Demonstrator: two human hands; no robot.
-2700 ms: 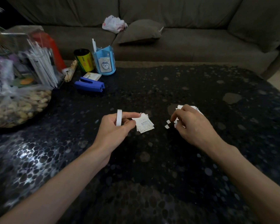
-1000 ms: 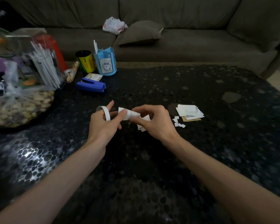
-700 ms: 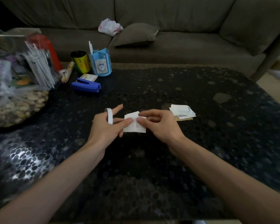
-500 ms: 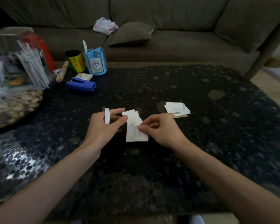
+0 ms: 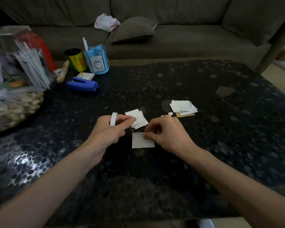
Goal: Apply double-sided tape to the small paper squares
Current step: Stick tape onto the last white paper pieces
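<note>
While our left hand (image 5: pixel 109 129), tape roll (image 5: pixel 113 118) on one finger, pinches a paper stack (image 5: pixel 139 119), our right hand (image 5: pixel 168 134) pinches a paper square (image 5: pixel 141 142) on the table (image 5: pixel 155 178); a blue holder (image 5: pixel 97 61) contains a pen (image 5: pixel 85 44).

Bare table (image 5: pixel 212 145) right of hands

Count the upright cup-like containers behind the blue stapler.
2: a yellow can on the left, a blue pen holder just right of it. The clutter farther left may hide others.
</note>
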